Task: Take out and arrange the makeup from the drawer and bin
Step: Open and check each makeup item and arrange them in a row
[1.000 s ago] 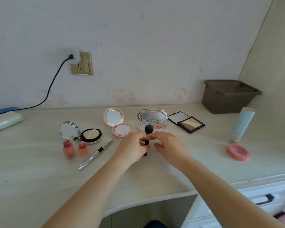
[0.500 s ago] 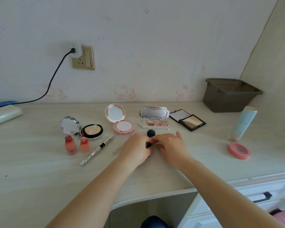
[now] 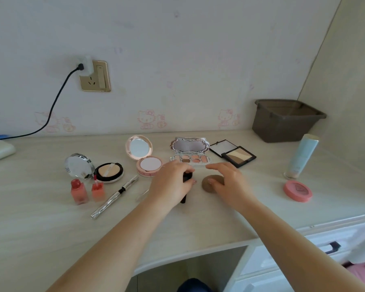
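Note:
My left hand (image 3: 172,185) grips a black makeup brush (image 3: 187,178) low over the desk (image 3: 40,239), its handle end poking out below my wrist. My right hand (image 3: 230,184) is beside it with fingers spread, its thumb resting on a round brown puff (image 3: 209,182) lying on the desk. Behind my hands stand an open pink compact (image 3: 144,159), an open eyeshadow palette (image 3: 190,153) and a black contour palette (image 3: 235,154). The brown bin (image 3: 284,121) sits at the back right.
To the left are a mirrored compact (image 3: 79,165), a black cushion compact (image 3: 108,172), two red bottles (image 3: 79,191) and a silver tube (image 3: 115,197). To the right are a pale blue tube (image 3: 301,157) and a pink blush case (image 3: 297,190). The drawer handle (image 3: 332,247) is at lower right.
Both hands held the brush together earlier. My right hand has let go and moved right onto the brown puff, which now lies on the desk. My left hand keeps the brush.

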Available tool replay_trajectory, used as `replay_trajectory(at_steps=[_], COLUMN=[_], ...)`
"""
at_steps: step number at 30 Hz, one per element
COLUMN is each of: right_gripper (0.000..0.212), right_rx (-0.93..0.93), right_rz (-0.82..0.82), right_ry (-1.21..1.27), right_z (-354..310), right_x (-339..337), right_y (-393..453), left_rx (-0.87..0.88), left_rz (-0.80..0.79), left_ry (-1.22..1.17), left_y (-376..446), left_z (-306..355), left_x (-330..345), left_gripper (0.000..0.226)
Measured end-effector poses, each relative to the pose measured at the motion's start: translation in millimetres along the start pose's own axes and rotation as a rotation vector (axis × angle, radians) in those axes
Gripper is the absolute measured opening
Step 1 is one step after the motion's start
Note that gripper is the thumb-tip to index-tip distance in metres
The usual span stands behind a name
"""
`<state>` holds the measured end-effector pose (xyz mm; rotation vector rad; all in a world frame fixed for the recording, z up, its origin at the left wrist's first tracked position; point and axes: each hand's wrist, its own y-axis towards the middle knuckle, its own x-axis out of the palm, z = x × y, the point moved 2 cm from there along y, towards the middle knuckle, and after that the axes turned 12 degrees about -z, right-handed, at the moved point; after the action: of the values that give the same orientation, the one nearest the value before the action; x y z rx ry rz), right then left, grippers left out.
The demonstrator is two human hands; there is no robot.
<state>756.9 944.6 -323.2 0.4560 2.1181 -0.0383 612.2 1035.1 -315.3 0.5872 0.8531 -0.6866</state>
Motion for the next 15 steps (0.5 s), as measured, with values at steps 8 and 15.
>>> replay_trajectory(at_steps=[8,15], right_gripper=[0.056,0.069], right_rx=[0.076,0.055], right_rz=[-0.139,-0.238], right_ry=[-0.004,0.055], right_z=[21,34], right_x=[-10,-15], right_y=[-10,-13], left_rx=[0.058,0.088], left_rz=[-0.144,-0.240], left_ry=[0.254,0.201], left_y=[23,26], left_z=[21,23], left_x=[23,32], left_gripper=[0.050,0.033])
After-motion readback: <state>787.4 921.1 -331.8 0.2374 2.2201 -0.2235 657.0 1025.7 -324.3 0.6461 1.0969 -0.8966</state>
